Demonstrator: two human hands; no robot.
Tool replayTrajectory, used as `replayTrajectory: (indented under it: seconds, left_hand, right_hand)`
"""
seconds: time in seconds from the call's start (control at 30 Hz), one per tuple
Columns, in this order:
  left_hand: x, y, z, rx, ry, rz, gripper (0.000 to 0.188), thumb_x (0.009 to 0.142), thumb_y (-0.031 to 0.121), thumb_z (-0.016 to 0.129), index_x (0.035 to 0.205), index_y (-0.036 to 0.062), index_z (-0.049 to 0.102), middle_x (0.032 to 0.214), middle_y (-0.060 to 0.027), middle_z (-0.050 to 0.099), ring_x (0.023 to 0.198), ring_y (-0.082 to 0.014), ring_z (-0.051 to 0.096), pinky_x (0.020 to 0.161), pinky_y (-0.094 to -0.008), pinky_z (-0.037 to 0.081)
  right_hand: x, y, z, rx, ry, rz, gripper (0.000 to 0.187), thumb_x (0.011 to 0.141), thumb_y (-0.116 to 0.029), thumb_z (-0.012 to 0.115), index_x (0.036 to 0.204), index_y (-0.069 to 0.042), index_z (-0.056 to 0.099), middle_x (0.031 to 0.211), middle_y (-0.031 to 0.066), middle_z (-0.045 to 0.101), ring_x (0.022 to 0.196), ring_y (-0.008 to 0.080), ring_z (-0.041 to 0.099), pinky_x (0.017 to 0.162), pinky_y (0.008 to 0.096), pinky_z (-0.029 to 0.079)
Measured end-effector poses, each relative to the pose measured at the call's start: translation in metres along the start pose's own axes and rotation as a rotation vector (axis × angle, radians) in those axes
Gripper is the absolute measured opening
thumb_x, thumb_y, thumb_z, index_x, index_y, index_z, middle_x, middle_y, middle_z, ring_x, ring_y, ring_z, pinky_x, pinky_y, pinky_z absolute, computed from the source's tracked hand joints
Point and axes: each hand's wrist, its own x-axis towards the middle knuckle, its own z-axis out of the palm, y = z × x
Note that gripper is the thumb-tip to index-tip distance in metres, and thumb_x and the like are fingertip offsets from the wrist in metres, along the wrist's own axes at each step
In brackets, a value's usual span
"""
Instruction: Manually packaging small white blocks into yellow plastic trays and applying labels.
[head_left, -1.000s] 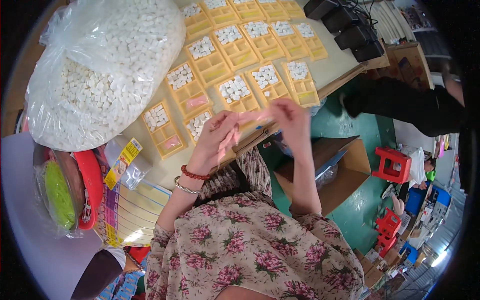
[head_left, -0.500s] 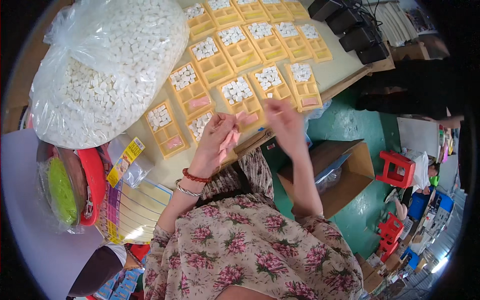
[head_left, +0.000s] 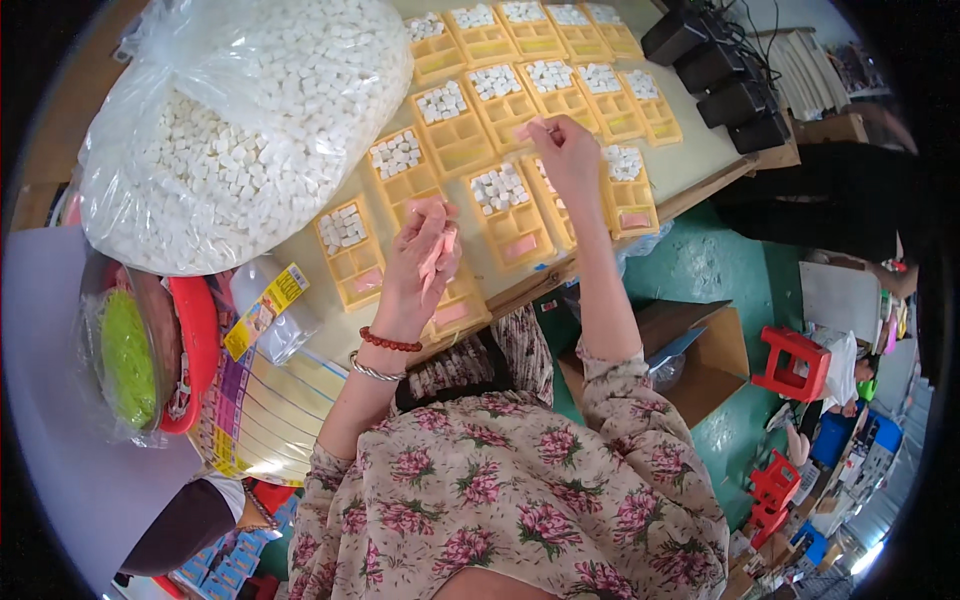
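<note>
**Inspector:** Which step was in hand at this moment?

**Technician:** By my reading, the insertion of pink slips into the yellow trays. The left hand (head_left: 425, 255) was raised over the near edge of the table (head_left: 700, 160), its fingers curled closed around a small stack of pink slips (head_left: 440, 255). The right hand (head_left: 565, 155) was extended farther across, above the second row of yellow compartment trays (head_left: 500, 205), its thumb and forefinger pinched on a single pink slip (head_left: 527, 128).

**Inspector:** State of the trays?

**Technician:** Each visible tray carried white blocks in its upper compartment. Several trays along the near edge already showed a pink slip in the lower compartment, for example the tray toward the right end of the near edge (head_left: 628, 190). The rows toward the far edge showed no slip that I could make out.

**Inspector:** Where was the stock material?

**Technician:** A large clear bag of white blocks (head_left: 240, 120) lay on the left part of the table, touching the leftmost trays.

**Inspector:** What did the next move call for?

**Technician:** In my judgement, lowering the pinched slip flat into the empty lower compartment of the tray under the right hand, without disturbing the blocks beside it, followed by peeling one slip off the left-hand stack. The slips looked thin, so picking up two at once appeared to be the main risk.
</note>
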Motion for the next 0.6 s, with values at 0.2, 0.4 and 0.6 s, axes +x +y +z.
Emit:
replayTrajectory:
  seconds: [0.2,0.4,0.6]
  left_hand:
    - [0.001,0.009,0.007,-0.006,0.113,0.033,0.023,0.093,0.027,0.050,0.100,0.0054,0.053,0.069,0.0035,0.049,0.053,-0.0031,0.038,0.044,-0.0175,0.028]
    - [0.009,-0.004,0.002,0.084,0.201,0.174,0.019,0.093,0.023,0.051,0.100,0.0062,0.053,0.073,0.0023,0.052,0.054,-0.0026,0.045,0.044,-0.0158,0.033]
    - [0.009,0.000,-0.007,0.068,0.197,0.197,0.016,0.093,0.020,0.051,0.096,0.0050,0.054,0.072,0.0025,0.052,0.051,-0.0024,0.044,0.041,-0.0153,0.033]
  right_hand:
    - [-0.032,-0.033,0.002,-0.316,0.151,-0.218,0.032,0.080,-0.023,0.065,0.099,0.000,0.055,0.083,0.0150,0.061,0.082,0.0280,0.061,0.067,0.0347,0.048]
    - [-0.099,-0.063,0.020,0.615,-0.536,0.097,0.023,0.083,-0.011,0.062,0.102,0.000,0.054,0.078,0.0012,0.057,0.068,0.0064,0.054,0.057,0.0202,0.043]
    - [-0.070,-0.052,0.017,0.440,-0.419,0.049,0.008,0.086,-0.004,0.056,0.093,0.001,0.055,0.079,0.0027,0.059,0.068,0.0078,0.055,0.061,0.0193,0.045]
